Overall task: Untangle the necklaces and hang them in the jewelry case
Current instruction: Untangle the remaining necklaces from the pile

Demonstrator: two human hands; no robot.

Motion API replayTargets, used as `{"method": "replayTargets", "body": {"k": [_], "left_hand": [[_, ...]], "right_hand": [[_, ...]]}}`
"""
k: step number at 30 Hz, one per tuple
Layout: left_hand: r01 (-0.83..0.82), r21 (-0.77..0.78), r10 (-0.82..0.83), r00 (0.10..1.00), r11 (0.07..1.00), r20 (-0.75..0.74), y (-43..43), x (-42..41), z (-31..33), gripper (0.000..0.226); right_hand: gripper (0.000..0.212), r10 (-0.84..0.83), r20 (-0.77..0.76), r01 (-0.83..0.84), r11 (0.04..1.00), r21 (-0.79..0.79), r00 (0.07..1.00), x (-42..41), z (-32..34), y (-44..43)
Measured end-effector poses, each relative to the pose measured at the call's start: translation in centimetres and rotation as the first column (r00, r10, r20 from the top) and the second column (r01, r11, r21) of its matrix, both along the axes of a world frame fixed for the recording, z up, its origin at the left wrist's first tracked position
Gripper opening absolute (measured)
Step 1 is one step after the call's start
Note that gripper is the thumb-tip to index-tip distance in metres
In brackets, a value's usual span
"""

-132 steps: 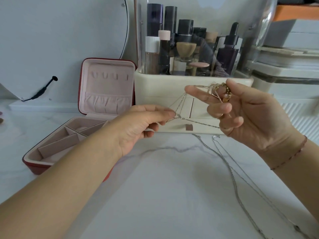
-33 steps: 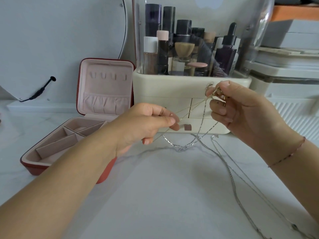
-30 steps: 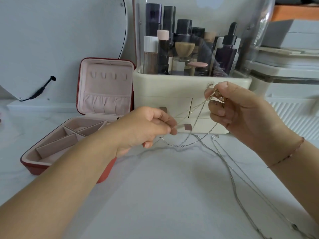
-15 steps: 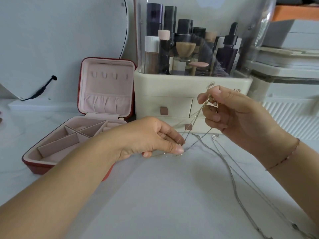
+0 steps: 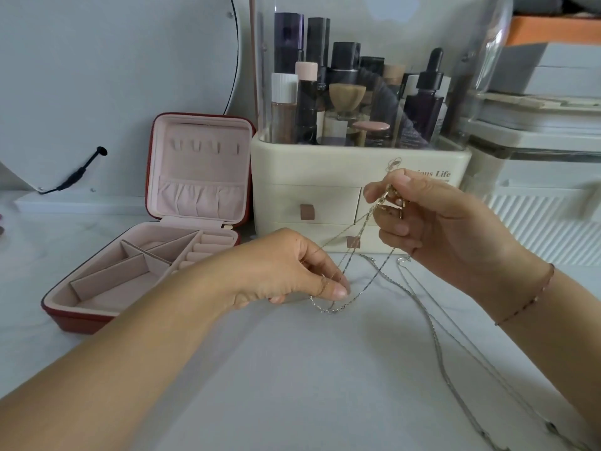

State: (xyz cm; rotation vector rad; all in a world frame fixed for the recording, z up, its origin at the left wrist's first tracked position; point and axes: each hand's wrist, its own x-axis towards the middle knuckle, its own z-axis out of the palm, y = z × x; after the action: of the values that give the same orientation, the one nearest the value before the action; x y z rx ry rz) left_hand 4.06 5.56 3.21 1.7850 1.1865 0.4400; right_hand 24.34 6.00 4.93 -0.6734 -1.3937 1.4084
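My right hand (image 5: 432, 222) pinches a tangled gold knot of necklaces (image 5: 388, 198) in front of the cream organizer. Thin gold and silver chains (image 5: 353, 252) run down and to the left from it to my left hand (image 5: 292, 268), which pinches a fine gold strand low over the table. A silver loop (image 5: 331, 309) sags onto the marble below my left fingers. Two longer silver chains (image 5: 435, 346) trail across the table toward the lower right. The red jewelry case (image 5: 153, 255) stands open at the left, its pink lid upright with small hooks (image 5: 205, 146).
A cream cosmetics organizer (image 5: 325, 170) with drawers and several bottles under a clear cover stands just behind my hands. A round mirror (image 5: 113, 76) leans at the back left. White storage boxes (image 5: 546, 148) fill the back right. The table top is white marble (image 5: 292, 369).
My left hand has dropped lower and moved right, toward the table, drawing strands down from the knot. My right hand has lowered slightly and stayed closed on the knot.
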Motion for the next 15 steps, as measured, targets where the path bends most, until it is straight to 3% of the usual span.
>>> {"method": "replayTargets", "body": {"k": [5,8,11,15], "left_hand": [[-0.175,0.027,0.168,0.971,0.984,0.168,0.6,-0.1,0.1,0.014],[-0.216,-0.069,0.227,0.915,0.974,0.333,1.0,-0.6,0.6,0.028],[-0.155,-0.145,0.205,0.871,0.977,0.446,1.0,-1.0,1.1,0.016],[0.036,-0.182,0.058,0.872,0.983,0.485,0.6,-1.5,1.6,0.017]], "right_hand": [[0.011,-0.065,-0.033,0.065,0.998,-0.024,0.997,0.4,0.2,0.2],[0.019,-0.121,-0.041,0.119,0.991,-0.054,0.992,0.6,0.4,0.3],[0.014,-0.137,-0.057,0.133,0.989,-0.068,0.989,0.7,0.4,0.5],[0.011,-0.144,-0.072,0.138,0.987,-0.080,0.987,0.7,0.4,0.5]]}}
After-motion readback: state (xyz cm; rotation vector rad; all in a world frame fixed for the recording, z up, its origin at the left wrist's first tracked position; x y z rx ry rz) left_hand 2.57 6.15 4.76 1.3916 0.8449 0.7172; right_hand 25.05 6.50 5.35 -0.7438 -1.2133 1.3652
